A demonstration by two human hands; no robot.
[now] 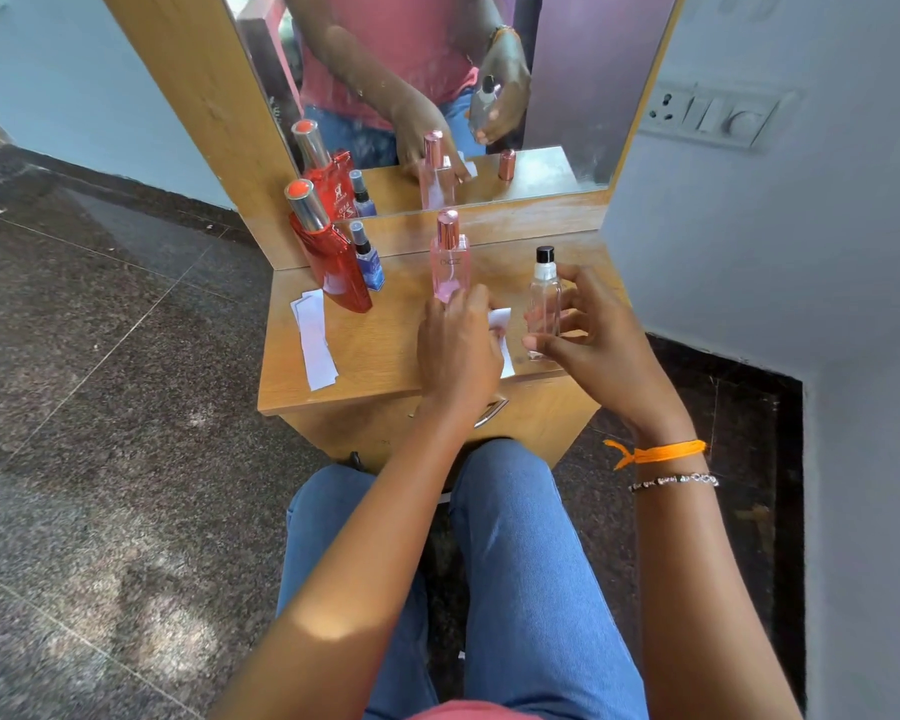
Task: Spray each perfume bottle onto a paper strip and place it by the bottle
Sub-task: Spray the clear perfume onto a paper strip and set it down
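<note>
Four perfume bottles are on the small wooden dresser top: a tall red bottle and a small blue bottle at the back left, a pink bottle in the middle, and a clear bottle with a black sprayer. My right hand grips the clear bottle upright, just above the top. My left hand lies over a white paper strip in front of the pink bottle, fingers curled on it. More white paper strips lie by the red bottle.
A mirror in a wooden frame stands behind the dresser top and reflects the bottles, hands and a rose-gold cap. A drawer handle sits below the front edge. The wall with a switch plate is close on the right.
</note>
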